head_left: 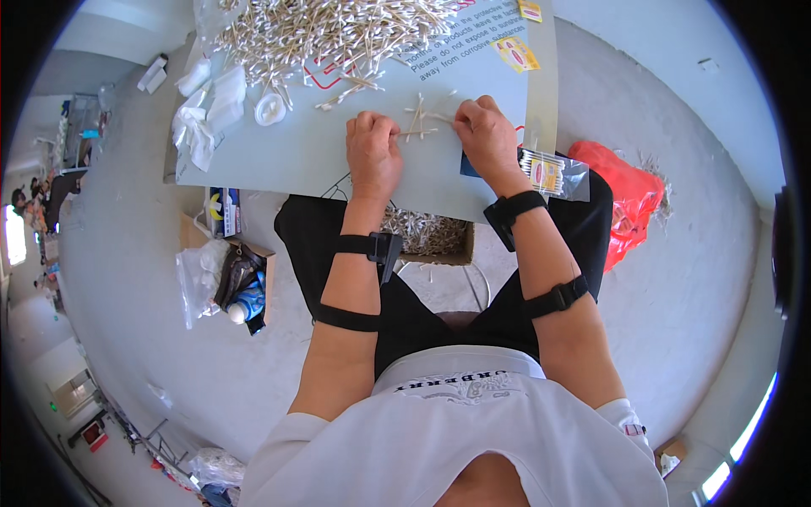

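A few loose cotton swabs (420,108) lie crossed on the pale table board between my two hands. My left hand (372,154) is closed, fingers curled, with the end of one cotton swab (417,132) at its thumb and fingertips. Opposite it, my right hand (487,139) pinches the end of another cotton swab (439,117) that points left. A large heap of cotton swabs (338,34) covers the far part of the board. Beside my right wrist lies a clear bag of cotton swabs (542,171) with a yellow label, overhanging the board's near edge.
White plastic bags (226,97) and a white roll (270,110) sit at the board's left. Yellow labels (515,54) lie far right. Below the near edge stands a box of swabs (431,235). A red bag (615,198) is right of my knee, an open carton (247,283) left.
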The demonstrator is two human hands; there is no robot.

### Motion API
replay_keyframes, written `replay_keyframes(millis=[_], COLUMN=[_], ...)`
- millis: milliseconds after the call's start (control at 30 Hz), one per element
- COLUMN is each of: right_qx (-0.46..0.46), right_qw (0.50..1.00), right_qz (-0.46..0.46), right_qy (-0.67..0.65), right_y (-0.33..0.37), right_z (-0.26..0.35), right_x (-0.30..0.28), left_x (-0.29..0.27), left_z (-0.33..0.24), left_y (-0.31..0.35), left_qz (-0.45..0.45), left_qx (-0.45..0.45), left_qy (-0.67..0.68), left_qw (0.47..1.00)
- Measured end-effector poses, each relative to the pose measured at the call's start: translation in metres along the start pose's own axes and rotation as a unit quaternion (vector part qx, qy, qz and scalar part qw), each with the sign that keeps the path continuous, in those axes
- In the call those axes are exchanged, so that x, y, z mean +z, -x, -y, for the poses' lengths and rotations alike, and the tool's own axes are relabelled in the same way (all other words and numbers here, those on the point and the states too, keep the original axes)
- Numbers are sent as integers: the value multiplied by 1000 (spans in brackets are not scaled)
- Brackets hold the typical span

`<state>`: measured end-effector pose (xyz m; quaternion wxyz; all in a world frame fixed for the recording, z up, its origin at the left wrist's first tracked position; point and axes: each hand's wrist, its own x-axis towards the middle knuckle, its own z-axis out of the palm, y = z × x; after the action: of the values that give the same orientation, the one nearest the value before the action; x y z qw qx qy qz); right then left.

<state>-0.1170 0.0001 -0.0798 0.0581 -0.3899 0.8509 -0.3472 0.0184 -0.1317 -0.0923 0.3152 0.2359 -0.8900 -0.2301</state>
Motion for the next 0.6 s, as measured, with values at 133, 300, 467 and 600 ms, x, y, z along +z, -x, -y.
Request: replay_keyframes(millis=[133, 300, 467, 600], right_qx=[31, 26, 41, 23], right_qw=[999, 999, 999, 999], right_qz=[-23, -26, -21, -22], right_qy=[34, 12, 2, -4], right_y=[-8, -6, -4, -9], right_z=[-5, -5, -3, -5], right_x=[3, 3, 1, -1], left_x=[-7, -6, 1, 3], left_z=[2, -6, -29, -26], left_y=[3, 6, 5, 6], left_qz=[34, 31, 32, 39], left_qx=[-21, -41, -23, -14], left_qy=[17, 22, -83, -80], left_qw=[999, 998, 996, 996])
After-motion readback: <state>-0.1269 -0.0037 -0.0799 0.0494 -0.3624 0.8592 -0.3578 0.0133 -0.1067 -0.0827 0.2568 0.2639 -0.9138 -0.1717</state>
